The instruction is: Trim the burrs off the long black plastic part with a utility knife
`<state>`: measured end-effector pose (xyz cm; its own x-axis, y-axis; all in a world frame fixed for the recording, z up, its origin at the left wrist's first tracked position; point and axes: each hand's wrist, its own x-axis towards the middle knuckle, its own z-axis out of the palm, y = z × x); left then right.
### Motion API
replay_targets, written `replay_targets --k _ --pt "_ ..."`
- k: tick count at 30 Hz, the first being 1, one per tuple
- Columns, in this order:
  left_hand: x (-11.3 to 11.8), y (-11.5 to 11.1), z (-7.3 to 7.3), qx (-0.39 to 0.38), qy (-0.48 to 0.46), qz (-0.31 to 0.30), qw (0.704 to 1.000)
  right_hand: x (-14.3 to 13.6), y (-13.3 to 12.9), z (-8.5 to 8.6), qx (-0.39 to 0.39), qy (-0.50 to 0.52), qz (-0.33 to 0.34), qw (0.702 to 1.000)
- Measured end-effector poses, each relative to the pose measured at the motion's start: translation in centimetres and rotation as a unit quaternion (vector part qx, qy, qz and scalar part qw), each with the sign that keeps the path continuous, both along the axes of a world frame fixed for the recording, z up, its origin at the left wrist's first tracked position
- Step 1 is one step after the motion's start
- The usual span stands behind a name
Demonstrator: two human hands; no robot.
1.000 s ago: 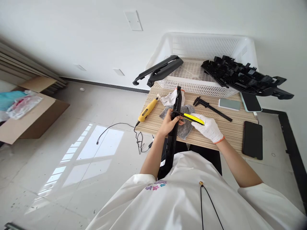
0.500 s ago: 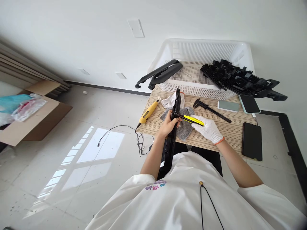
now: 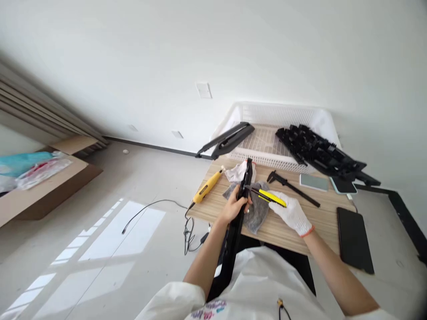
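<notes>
My bare left hand is closed around a long black plastic trim piece, which stands lengthwise from the table toward my lap. In a white knitted glove, my right hand grips a yellow and black utility knife. The knife's tip end points left and meets or nearly meets the trim beside my left fingers; exact contact is too small to tell. Beneath them lies a grey cloth, with a crumpled white glove behind it.
A yellow corded rotary tool lies at the table's left edge. Black calipers, a pale green phone-like slab and a dark phone lie to the right. Behind, a white basket holds black plastic parts.
The view has tilted upward, so the table and hands sit lower in the picture. The knife's tip end has drawn slightly along the trim toward me; both grips stay the same.
</notes>
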<state>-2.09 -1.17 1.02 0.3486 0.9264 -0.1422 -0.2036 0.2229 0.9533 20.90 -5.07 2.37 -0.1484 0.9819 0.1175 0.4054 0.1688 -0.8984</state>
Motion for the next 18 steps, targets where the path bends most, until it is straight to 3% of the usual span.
replay_targets --k 6,14,18 --pt "-0.4 0.5 -0.7 -0.001 -0.020 -0.010 1.000 -0.1 0.3 -0.1 -0.030 0.028 0.014 0.999" --pt "0.0 0.0 1.4 -0.010 -0.008 0.021 1.000 0.1 0.5 -0.1 -0.039 0.040 -0.011 0.998" --pt "0.2 0.2 1.4 -0.014 -0.012 0.034 0.999 0.1 0.4 -0.3 -0.074 0.056 -0.028 0.995"
